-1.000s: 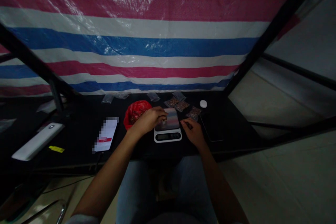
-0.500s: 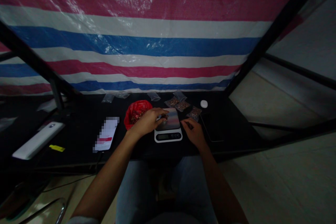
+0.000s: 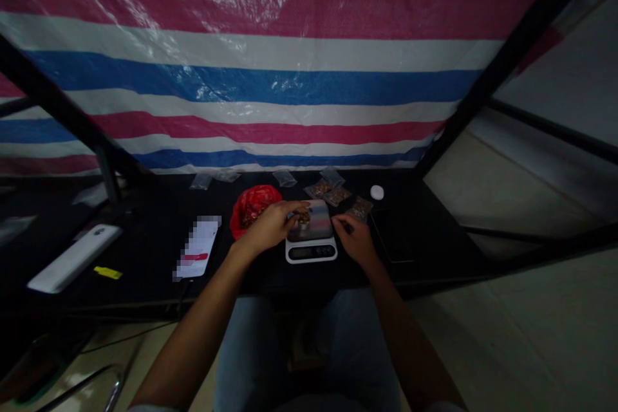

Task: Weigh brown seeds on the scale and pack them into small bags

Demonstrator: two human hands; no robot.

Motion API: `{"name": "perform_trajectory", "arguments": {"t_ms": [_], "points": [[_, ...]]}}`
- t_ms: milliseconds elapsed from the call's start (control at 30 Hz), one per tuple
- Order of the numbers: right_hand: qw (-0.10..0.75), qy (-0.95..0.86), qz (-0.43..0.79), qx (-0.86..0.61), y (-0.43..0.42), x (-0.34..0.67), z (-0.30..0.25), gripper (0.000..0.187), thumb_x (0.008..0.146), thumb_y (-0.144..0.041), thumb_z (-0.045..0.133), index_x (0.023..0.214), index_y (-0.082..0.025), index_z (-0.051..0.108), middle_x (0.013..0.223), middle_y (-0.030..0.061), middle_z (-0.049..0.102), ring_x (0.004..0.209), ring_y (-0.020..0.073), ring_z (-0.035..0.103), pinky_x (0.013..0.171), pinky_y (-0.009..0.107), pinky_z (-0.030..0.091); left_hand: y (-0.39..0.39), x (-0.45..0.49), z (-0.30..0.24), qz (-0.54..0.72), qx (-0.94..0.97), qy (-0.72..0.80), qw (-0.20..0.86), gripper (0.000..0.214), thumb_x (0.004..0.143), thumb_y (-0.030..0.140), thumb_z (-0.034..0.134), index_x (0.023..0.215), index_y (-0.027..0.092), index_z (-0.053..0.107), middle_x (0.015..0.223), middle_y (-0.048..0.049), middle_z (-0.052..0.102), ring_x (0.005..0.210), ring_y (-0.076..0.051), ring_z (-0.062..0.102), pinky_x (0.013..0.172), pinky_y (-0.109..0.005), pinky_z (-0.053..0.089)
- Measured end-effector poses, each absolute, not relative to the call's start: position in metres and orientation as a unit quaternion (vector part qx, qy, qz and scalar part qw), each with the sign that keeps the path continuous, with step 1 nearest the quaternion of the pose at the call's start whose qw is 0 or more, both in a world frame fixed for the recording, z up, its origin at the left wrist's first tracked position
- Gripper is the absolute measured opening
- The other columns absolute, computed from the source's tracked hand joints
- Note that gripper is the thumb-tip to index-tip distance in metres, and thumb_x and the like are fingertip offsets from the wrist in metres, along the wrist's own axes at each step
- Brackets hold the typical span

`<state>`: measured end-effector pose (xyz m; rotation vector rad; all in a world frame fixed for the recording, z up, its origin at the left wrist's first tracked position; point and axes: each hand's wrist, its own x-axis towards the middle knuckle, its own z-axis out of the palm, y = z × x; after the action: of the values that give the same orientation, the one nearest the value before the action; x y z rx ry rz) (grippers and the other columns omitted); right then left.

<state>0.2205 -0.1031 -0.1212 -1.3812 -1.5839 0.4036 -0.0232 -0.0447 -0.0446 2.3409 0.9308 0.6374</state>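
Small brown pieces (image 3: 303,217) are pinched in the left hand (image 3: 273,226) just over the platform of a digital kitchen scale (image 3: 311,246) on a black table (image 3: 145,232). The right hand (image 3: 355,239) is curled beside the scale; whether anything is gripped cannot be told. The pieces are probably best released low and gently. A red plastic bag (image 3: 251,206) and filled clear pouches (image 3: 333,194) are seen nearby, backed by a striped tarpaulin (image 3: 270,84) in dim light.

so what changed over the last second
The left hand drew its fingers back slightly toward the left rim of the scale, uncovering a small brown pile on it; whether it let anything go is unclear. The right hand stayed beside the scale; red bag and packets unmoved.
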Motion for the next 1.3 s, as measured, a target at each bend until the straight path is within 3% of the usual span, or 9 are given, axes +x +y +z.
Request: {"name": "perform_trajectory", "arguments": {"t_ms": [233,367,467,633,1067,1300], "points": [[0.369,-0.736,0.126,-0.553,-0.052,0.199,-0.097,0.013,0.09,-0.025,0.067,0.093,-0.02,0.078,0.092,0.0083,0.073,0.091,0.023,0.066,0.086,0.037,0.05,-0.044,-0.031,-0.044,0.264,0.861,0.343,0.269,0.035,0.098,0.017,0.05,0.128,0.019,0.068,0.127,-0.0099,0.072,0.118,-0.022,0.067,0.105,-0.038,0.051],[0.302,-0.773,0.122,-0.544,-0.039,0.191,-0.09,0.013,0.087,-0.016,0.069,0.082,-0.022,0.079,0.085,0.0069,0.073,0.084,0.022,0.066,0.083,0.036,0.049,-0.045,-0.038,-0.045,0.26,0.855,0.359,0.27,0.033,0.098,0.018,0.049,0.125,0.018,0.069,0.124,-0.0105,0.073,0.115,-0.023,0.068,0.102,-0.039,0.052],[0.32,-0.771,0.144,-0.531,-0.042,0.194,-0.084,0.016,0.087,-0.013,0.068,0.079,-0.022,0.078,0.082,0.0055,0.072,0.082,0.0209,0.066,0.081,0.035,0.049,-0.046,-0.045,-0.046,0.261,0.846,0.373,0.277,0.033,0.097,0.019,0.049,0.123,0.017,0.069,0.125,-0.0113,0.073,0.115,-0.023,0.068,0.101,-0.039,0.053],[0.385,-0.768,0.196,-0.472,-0.052,0.198,-0.066,0.015,0.093,-0.02,0.065,0.095,-0.021,0.08,0.093,0.0063,0.073,0.09,0.0204,0.068,0.085,0.035,0.051,-0.042,-0.052,-0.048,0.251,0.845,0.384,0.276,0.034,0.095,0.017,0.048,0.122,0.013,0.068,0.124,-0.0133,0.072,0.116,-0.024,0.067,0.105,-0.04,0.051],[0.306,-0.826,0.226,-0.415,-0.053,0.188,-0.052,0.019,0.095,-0.02,0.064,0.096,-0.025,0.083,0.097,0.0068,0.074,0.093,0.0212,0.068,0.089,0.038,0.052,-0.039,-0.06,-0.054,0.241,0.845,0.391,0.276,0.032,0.097,0.021,0.049,0.121,0.016,0.069,0.122,-0.0119,0.073,0.114,-0.023,0.067,0.103,-0.039,0.051],[0.338,-0.806,0.223,-0.432,-0.055,0.193,-0.049,0.021,0.095,-0.02,0.062,0.101,-0.023,0.082,0.097,0.0065,0.073,0.092,0.0206,0.067,0.086,0.036,0.052,-0.036,-0.061,-0.059,0.238,0.85,0.388,0.265,0.033,0.096,0.019,0.048,0.122,0.016,0.069,0.12,-0.0108,0.073,0.111,-0.022,0.068,0.1,-0.036,0.053]]}}
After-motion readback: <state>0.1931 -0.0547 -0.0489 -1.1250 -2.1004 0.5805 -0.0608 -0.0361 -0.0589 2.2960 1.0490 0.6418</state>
